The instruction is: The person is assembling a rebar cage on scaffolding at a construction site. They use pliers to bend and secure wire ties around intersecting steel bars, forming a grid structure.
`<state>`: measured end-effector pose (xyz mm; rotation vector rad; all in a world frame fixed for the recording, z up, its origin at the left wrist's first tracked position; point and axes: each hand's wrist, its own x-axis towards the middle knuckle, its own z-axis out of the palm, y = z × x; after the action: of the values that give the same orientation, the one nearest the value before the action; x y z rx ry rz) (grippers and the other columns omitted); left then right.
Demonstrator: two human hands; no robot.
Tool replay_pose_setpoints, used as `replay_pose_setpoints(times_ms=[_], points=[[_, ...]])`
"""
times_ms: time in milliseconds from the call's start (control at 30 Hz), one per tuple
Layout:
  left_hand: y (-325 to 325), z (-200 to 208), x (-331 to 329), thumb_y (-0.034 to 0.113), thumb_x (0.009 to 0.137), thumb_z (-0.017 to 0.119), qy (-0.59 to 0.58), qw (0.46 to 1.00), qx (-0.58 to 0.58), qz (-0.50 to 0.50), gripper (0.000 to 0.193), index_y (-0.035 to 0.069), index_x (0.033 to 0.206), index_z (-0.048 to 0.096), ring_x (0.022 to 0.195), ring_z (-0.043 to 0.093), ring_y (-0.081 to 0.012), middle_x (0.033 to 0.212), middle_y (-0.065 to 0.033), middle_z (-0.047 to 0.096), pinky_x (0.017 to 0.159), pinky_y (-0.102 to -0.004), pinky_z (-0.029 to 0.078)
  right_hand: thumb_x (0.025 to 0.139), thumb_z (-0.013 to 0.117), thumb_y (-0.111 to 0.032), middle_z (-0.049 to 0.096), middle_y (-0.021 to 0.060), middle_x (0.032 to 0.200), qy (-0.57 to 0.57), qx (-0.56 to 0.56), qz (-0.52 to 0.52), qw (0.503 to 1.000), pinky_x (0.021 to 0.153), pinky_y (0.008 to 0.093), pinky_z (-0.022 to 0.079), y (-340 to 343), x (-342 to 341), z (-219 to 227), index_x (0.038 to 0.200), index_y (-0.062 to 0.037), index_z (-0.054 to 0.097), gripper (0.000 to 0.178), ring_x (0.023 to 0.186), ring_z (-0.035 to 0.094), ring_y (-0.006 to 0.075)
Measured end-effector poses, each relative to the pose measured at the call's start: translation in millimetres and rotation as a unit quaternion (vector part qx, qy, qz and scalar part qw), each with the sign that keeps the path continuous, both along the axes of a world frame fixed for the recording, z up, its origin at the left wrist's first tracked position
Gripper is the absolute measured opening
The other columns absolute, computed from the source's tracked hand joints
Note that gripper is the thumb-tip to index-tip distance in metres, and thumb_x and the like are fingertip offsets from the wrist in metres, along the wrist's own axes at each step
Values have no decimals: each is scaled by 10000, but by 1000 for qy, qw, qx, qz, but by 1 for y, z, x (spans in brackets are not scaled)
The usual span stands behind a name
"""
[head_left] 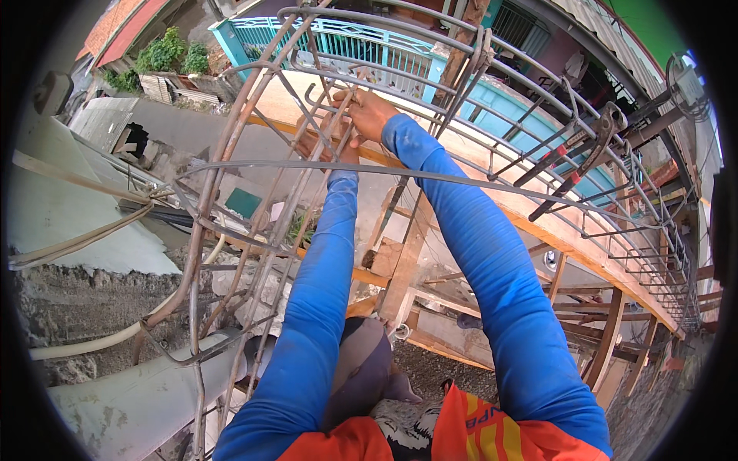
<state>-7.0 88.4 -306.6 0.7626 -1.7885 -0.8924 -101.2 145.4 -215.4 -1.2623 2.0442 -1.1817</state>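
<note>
Both of my hands are at a cage of steel reinforcing bars that rises on the left and bends away toward the far side. My right hand reaches over the bars from the right, its fingers bent and pressed together at a bar crossing. Just left of it and lower, my left hand is closed among the bars, which partly cover its fingers. Whatever the fingertips hold is too small to make out. A hooked bar end sticks out beside the hands.
A pincer-like tool with red-banded handles hangs on the bar cage at right. Beneath that cage runs a long wooden formwork board. Timber supports stand below me. A white pipe lies lower left; a turquoise fence stands beyond.
</note>
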Motion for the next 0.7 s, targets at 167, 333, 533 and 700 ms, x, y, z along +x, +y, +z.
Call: replay_pose_setpoints(times_ms=[167, 333, 533, 700], points=[[-4, -22, -13, 373, 985, 561, 53, 993, 38, -95, 407, 44, 1223, 595, 991, 582, -323, 1097, -163, 623, 873, -468, 443, 959, 386, -93, 535, 164, 1365, 3, 31, 10, 999, 685, 336, 640, 6, -17, -22, 1363, 5, 480, 426, 1104, 631, 296], [-46, -75, -26, 350, 985, 558, 2, 996, 62, -60, 367, 56, 1198, 616, 1015, 576, -328, 1096, -160, 635, 889, -459, 436, 947, 444, -74, 499, 161, 1406, -77, 43, 28, 996, 796, 332, 622, 0, 5, 9, 1380, 0, 473, 440, 1160, 600, 301], [-14, -16, -10, 322, 972, 584, 12, 999, 27, -32, 348, 34, 1164, 622, 1039, 580, -324, 1110, -162, 632, 898, -436, 455, 838, 664, -35, 499, 189, 1403, 20, 132, 43, 990, 1042, 311, 495, 15, 26, 58, 1361, 35, 486, 558, 1203, 571, 311], [-12, 7, -8, 325, 966, 592, 69, 991, 58, -98, 355, 25, 1153, 627, 1019, 592, -327, 1086, -167, 637, 888, -440, 472, 925, 541, -89, 592, 109, 1084, 230, 117, 75, 963, 857, 332, 596, 17, 13, 39, 1383, -27, 492, 464, 898, 619, 209]])
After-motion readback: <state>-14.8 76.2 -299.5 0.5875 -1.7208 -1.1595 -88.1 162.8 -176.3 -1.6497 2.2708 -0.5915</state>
